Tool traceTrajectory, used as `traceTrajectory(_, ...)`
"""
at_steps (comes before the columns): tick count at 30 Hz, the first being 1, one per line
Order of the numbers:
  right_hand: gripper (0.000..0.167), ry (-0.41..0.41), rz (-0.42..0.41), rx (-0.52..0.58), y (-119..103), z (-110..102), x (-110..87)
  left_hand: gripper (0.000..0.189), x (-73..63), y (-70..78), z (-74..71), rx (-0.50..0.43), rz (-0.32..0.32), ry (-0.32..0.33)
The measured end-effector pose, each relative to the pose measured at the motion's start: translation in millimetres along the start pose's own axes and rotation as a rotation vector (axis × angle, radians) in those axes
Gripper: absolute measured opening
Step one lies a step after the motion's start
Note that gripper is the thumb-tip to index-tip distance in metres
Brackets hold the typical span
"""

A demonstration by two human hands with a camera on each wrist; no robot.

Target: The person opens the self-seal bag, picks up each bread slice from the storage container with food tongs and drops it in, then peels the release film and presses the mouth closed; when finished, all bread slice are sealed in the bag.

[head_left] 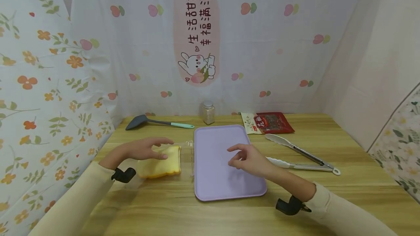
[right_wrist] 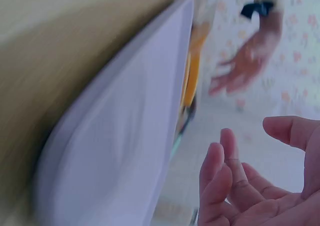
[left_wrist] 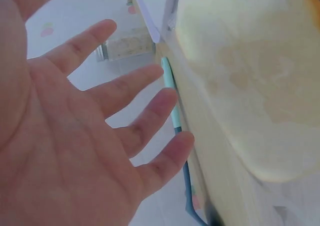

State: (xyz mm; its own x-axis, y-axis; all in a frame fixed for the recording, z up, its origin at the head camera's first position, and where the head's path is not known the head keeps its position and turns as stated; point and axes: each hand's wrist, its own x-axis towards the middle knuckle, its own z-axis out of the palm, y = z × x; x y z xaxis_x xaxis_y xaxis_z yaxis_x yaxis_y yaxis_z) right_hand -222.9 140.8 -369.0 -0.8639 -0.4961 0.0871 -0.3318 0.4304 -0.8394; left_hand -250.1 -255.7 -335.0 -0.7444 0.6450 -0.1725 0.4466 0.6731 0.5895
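Note:
My left hand (head_left: 146,149) hovers over yellow sliced bread (head_left: 165,164) with a golden crust, left of the tray; clear plastic (head_left: 187,156) shows around the bread. In the left wrist view its fingers (left_wrist: 145,128) are spread and relaxed, holding nothing, with the bread's pale face beside them. Above the right part of a flat lilac tray (head_left: 214,177) is my right hand (head_left: 251,160), its fingers loosely bent and nothing between them. The right wrist view has the thumb (right_wrist: 287,131) apart from the fingers, and the tray's raised rim beneath.
Behind the tray stands a small glass jar (head_left: 208,114) with a metal lid. A dark spatula (head_left: 139,121) with a mint handle lies at back left. Back right are a red and cream spice packet (head_left: 272,122) and, nearer, spread tongs (head_left: 305,152) with white tips.

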Motion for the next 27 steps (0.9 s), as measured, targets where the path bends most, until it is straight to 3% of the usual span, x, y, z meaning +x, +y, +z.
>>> traceTrajectory(3, 0.047, -0.075, -0.010, 0.063, -10, 19, 6.4, 0.058, 9.7, -1.2, -2.0, 0.002, 0.004, -0.002)
traceTrajectory(9, 0.054, -0.187, 0.054, 0.157, -36, 62, 14.4, 0.046, 29.7, -12.0, 1.6, -0.014, 0.000, 0.022)
traceTrajectory(16, 0.059, -0.175, 0.120, 0.299, -55, 105, 16.6, 0.036, 54.2, -22.2, 7.7, -0.035, 0.001, 0.125)
traceTrajectory(22, 0.077, -0.207, 0.238, 0.342, -64, 126, 14.0, 0.030, 68.7, -29.3, 10.4, -0.052, -0.033, 0.131)
traceTrajectory(27, 0.080, -0.271, 0.319, 0.377, -64, 136, 13.4, 0.027, 76.3, -36.1, 13.4, -0.066, -0.049, 0.121)
